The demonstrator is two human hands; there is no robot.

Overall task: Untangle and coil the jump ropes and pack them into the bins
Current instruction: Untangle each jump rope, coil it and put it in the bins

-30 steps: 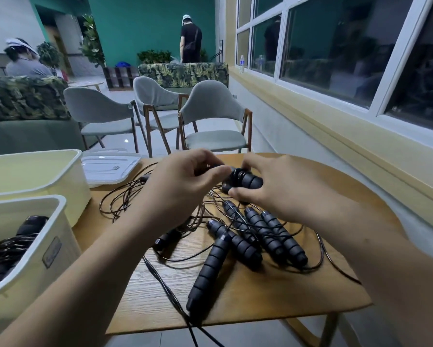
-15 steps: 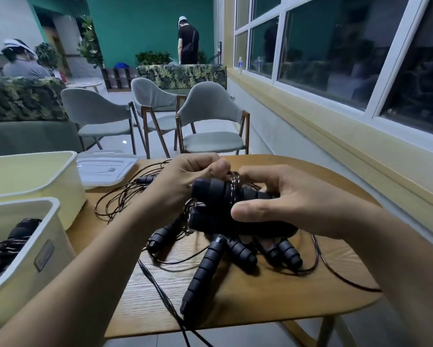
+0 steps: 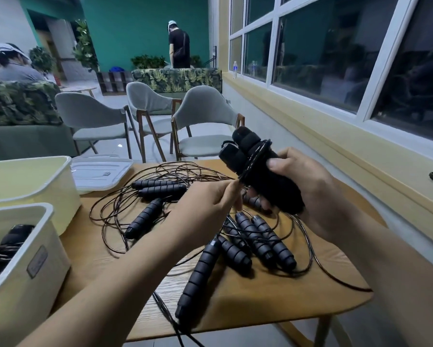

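Foam-sleeved black handles (image 3: 275,186), a pair bound by turns of thin cord (image 3: 250,164), sit in the right hand (image 3: 318,194), whose fingers and thumb curl round them above the table (image 3: 235,304) toward one o'clock. The left hand (image 3: 208,204) pinches the cord at the bundle's eight o'clock side. More jump ropes (image 3: 258,239) lie tangled on the wood from ten to five o'clock. The near bin (image 3: 10,284) at eight o'clock already holds a coil, and the far bin (image 3: 35,186) stands at nine. I judge the handles light, soft and grippy, best taken mid-sleeve; the wiry cord looks springy and slick, wanting a tight pinch close to the wraps
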